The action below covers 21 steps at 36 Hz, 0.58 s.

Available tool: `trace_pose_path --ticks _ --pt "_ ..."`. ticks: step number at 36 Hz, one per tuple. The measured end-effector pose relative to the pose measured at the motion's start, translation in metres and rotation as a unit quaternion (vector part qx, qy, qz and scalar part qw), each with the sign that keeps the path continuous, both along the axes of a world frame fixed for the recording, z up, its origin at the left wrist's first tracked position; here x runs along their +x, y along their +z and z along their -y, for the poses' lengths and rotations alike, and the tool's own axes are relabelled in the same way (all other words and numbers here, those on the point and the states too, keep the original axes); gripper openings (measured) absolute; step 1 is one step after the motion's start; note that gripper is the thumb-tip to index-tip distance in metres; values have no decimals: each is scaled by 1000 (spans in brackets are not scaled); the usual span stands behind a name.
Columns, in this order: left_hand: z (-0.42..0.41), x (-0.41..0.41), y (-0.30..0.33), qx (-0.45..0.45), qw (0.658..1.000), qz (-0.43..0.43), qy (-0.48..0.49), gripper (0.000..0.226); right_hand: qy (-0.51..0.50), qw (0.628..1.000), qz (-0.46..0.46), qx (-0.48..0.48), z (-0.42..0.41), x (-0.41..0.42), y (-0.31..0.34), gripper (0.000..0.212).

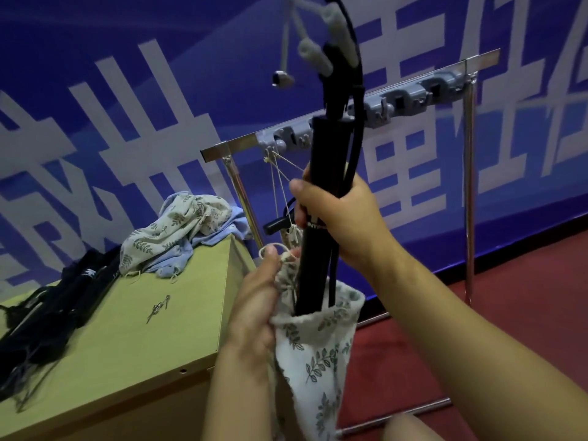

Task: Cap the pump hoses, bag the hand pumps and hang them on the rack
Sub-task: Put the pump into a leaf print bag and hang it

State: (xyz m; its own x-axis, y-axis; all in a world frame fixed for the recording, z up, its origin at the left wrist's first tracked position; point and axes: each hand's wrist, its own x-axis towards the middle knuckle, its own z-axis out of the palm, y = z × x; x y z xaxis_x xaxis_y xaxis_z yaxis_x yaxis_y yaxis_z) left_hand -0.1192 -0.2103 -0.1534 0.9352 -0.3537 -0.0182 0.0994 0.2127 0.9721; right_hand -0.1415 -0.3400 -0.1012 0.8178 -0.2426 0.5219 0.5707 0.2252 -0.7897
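right hand [334,218]: fingers wrapped tight round the black hand pump [318,198] about halfway up, hose caught in the same grip
left hand [257,300]: fingers pinching the rim and drawstring of the leaf-print bag [315,361], keeping the mouth open
hand pump: upright, low end already down inside the bag, grey foam handles [315,54] sticking up at the top
hose [358,90]: black, arcs up along the right side of the pump
rack [413,93]: just behind the pump, metal bar with grey hooks, one bagged pump [280,222] already hanging by its strings at the left end
worktop [127,338]: to the left, yellowish top
spare bags [181,230]: crumpled heap on the far corner of the worktop
more pumps [47,313]: dark pile on the worktop's left side
small metal bits [158,308]: middle of the worktop, too small to tell what they are
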Motion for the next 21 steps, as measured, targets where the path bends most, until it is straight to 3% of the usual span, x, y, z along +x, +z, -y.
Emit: trace_pose_path --ticks 4,6,10,12,14,16,18,21 --pt "1 -4 14 -156 982 -95 -57 52 -8 998 -50 -44 -11 3 -29 18" --pt "1 -2 20 -182 977 -105 -43 54 5 997 -60 -53 -16 3 -43 18" --pt "3 -1 34 -192 980 -41 1 45 -43 978 -43 -200 -21 -1 -58 13" --pt "1 0 40 -200 980 -22 8 47 -19 961 -96 -259 -20 -1 -64 29" --pt "-4 5 41 -201 979 -2 27 50 6 926 -167 -339 -16 -2 -72 41" --pt "-8 10 43 -196 980 -25 17 51 14 889 -188 -416 -8 -6 -73 35" --pt "-11 12 40 -182 982 -55 -10 57 29 873 -196 -446 -1 -10 -68 28" --pt "-22 21 30 -190 980 -48 18 49 -2 863 -201 -464 11 -7 -63 41"
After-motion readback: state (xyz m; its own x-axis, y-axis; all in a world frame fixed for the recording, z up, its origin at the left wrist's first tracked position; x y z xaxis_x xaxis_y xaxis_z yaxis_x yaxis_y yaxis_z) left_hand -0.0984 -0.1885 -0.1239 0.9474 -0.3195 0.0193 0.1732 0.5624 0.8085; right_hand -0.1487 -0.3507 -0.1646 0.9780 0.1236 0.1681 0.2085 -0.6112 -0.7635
